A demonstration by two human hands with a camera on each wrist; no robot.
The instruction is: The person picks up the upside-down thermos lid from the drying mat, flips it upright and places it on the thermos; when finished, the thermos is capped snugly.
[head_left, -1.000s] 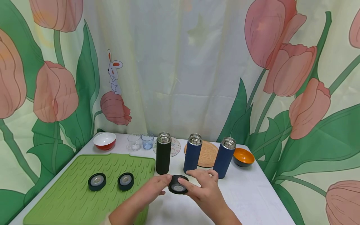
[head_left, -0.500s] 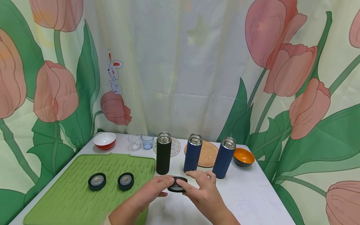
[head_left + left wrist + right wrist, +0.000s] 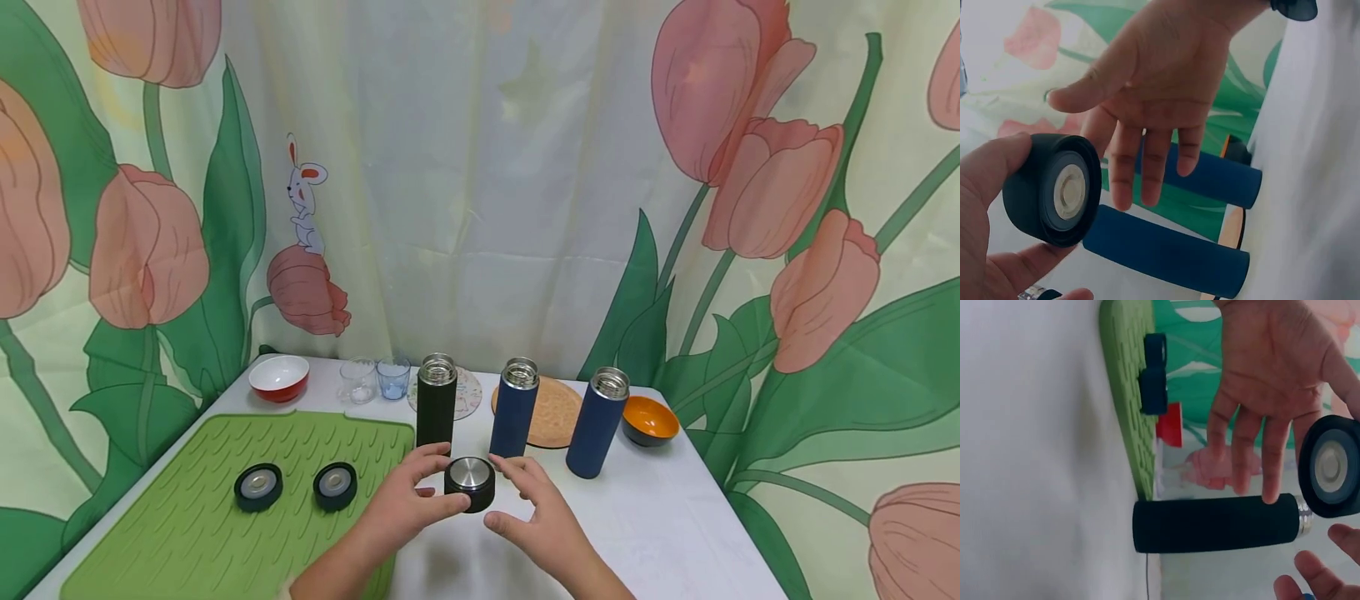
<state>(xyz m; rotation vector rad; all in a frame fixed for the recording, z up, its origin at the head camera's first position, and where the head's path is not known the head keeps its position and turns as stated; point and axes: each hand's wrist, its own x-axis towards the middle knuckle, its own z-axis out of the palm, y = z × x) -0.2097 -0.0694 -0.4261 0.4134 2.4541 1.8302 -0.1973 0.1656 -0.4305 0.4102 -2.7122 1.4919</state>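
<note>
My left hand (image 3: 401,500) pinches a black bottle lid (image 3: 470,492) between thumb and fingers, in front of the bottles. Its brushed metal top faces up in the head view; the left wrist view shows the grey underside with a pale round centre. Just right of the lid, my right hand (image 3: 540,512) is spread, palm towards it, holding nothing. Behind the hands stand a black vacuum bottle (image 3: 435,417), a blue bottle (image 3: 514,417) and another blue bottle (image 3: 596,425), all uncapped with bare steel necks. Fingers overlap the lower parts of the nearer two.
On a green drying mat (image 3: 187,533) at left lie a dark lid (image 3: 258,487) and a second lid (image 3: 335,486), undersides up. Farther back are a red bowl (image 3: 279,387), clear glass mug (image 3: 358,385), bluish glass (image 3: 393,382), patterned coaster (image 3: 468,393), round wooden board (image 3: 558,412) and orange bowl (image 3: 651,419).
The lid has turned over, so its metal top now faces up instead of its underside. My right hand has let go of it and opened; my left hand keeps hold.
</note>
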